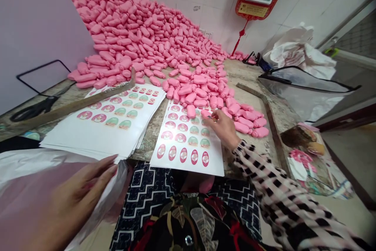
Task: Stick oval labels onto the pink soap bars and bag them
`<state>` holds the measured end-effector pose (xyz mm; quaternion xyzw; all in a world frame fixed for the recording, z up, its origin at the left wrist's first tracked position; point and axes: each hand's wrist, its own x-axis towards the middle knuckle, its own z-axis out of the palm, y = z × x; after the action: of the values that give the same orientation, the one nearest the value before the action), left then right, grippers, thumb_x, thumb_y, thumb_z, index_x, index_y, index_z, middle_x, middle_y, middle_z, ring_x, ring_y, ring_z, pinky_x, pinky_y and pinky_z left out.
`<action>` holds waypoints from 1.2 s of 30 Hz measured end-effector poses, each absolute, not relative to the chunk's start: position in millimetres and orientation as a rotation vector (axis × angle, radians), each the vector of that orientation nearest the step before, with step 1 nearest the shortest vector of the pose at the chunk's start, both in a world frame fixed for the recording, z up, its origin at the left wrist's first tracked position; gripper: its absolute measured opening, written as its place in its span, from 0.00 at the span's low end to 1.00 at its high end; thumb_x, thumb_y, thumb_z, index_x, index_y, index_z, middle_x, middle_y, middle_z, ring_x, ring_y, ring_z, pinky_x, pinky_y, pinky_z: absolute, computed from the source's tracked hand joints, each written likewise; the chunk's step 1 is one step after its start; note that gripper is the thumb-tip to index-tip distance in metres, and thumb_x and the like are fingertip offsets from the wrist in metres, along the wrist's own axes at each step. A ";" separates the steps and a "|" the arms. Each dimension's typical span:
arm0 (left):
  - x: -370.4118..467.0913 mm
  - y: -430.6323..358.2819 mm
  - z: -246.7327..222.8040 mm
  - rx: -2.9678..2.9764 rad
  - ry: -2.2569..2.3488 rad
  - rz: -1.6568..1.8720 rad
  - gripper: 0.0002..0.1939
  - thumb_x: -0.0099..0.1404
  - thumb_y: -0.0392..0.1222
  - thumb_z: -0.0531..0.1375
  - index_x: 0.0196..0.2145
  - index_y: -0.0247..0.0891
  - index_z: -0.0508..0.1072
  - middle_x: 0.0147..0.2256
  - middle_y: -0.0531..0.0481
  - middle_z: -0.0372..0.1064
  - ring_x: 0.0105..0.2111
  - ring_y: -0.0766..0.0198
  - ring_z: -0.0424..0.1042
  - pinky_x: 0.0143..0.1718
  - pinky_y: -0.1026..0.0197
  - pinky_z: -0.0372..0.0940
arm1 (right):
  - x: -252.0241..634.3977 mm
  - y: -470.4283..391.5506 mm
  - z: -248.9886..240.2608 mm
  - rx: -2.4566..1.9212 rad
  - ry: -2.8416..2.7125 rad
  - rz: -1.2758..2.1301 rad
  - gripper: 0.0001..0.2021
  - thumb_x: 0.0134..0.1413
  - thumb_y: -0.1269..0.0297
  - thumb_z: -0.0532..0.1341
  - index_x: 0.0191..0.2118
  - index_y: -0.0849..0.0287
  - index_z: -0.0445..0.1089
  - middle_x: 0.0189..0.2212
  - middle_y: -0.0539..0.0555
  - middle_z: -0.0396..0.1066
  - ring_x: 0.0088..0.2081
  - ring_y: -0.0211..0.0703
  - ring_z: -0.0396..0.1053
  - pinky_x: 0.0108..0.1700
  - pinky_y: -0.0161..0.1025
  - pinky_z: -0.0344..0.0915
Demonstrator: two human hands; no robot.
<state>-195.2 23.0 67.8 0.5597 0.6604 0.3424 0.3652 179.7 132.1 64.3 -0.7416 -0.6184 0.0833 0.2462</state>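
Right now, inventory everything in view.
bottle-shaped pieces: uncountable, pink, on table
sticker sheets: two stacks, white, pink-and-green labels, table front
scissors: one, black, table left
wooden strips: two, brown, table left and right
wall hanging: one, red, upper right
flat pouch: one, clear, black-edged, right
crumpled bag: one, white, behind pouch
plastic bag: one, whitish, lower left
table: one, grey-brown, centre
clutter: count unclear, multicoloured, right
left hand: one, at plastic bag
right hand: one, over right stack

Pink pieces (190,98), seemingly bottle-shaped, heaped, overlapping sticker sheets (216,157)
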 end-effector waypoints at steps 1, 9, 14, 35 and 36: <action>-174.8 25.5 75.6 1.514 1.690 0.874 0.17 0.52 0.49 0.63 0.41 0.54 0.74 0.44 0.55 0.72 0.44 0.51 0.69 0.43 0.54 0.66 | 183.0 119.5 72.8 -1.934 -1.724 0.284 0.12 0.48 0.55 0.58 0.35 0.56 0.66 0.32 0.52 0.70 0.32 0.42 0.65 0.32 0.37 0.56; -54.3 42.0 89.1 1.492 0.821 0.356 0.39 0.45 0.45 0.69 0.55 0.46 0.63 0.52 0.46 0.65 0.52 0.51 0.63 0.54 0.51 0.55 | 163.1 2.8 130.4 -1.260 -2.192 1.146 0.11 0.46 0.71 0.58 0.38 0.52 0.70 0.34 0.48 0.70 0.32 0.37 0.66 0.35 0.35 0.62; -33.1 44.5 69.2 1.050 0.587 0.056 0.15 0.50 0.39 0.64 0.37 0.38 0.69 0.29 0.51 0.69 0.27 0.64 0.69 0.31 0.62 0.63 | 167.9 0.7 101.5 -1.327 -1.936 1.099 0.10 0.53 0.63 0.58 0.42 0.51 0.69 0.38 0.50 0.70 0.38 0.39 0.67 0.40 0.37 0.63; -8.7 15.4 29.4 2.562 1.065 -0.043 0.27 0.63 0.40 0.51 0.60 0.49 0.53 0.64 0.34 0.31 0.37 0.53 0.73 0.35 0.51 0.66 | 182.2 16.5 29.8 -2.003 -2.059 0.149 0.09 0.60 0.60 0.52 0.34 0.55 0.67 0.34 0.50 0.66 0.34 0.38 0.65 0.31 0.34 0.53; -7.6 15.4 28.6 2.561 1.072 -0.042 0.27 0.64 0.41 0.50 0.60 0.50 0.53 0.64 0.33 0.30 0.36 0.53 0.73 0.35 0.51 0.66 | 183.1 17.1 30.2 -1.993 -2.068 0.160 0.09 0.60 0.61 0.52 0.34 0.55 0.68 0.34 0.50 0.66 0.34 0.38 0.65 0.31 0.34 0.54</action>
<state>-7.6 15.4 28.6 0.9070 0.3796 -0.0149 0.1817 183.1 17.1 30.2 -0.6869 -0.7125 0.0552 0.1320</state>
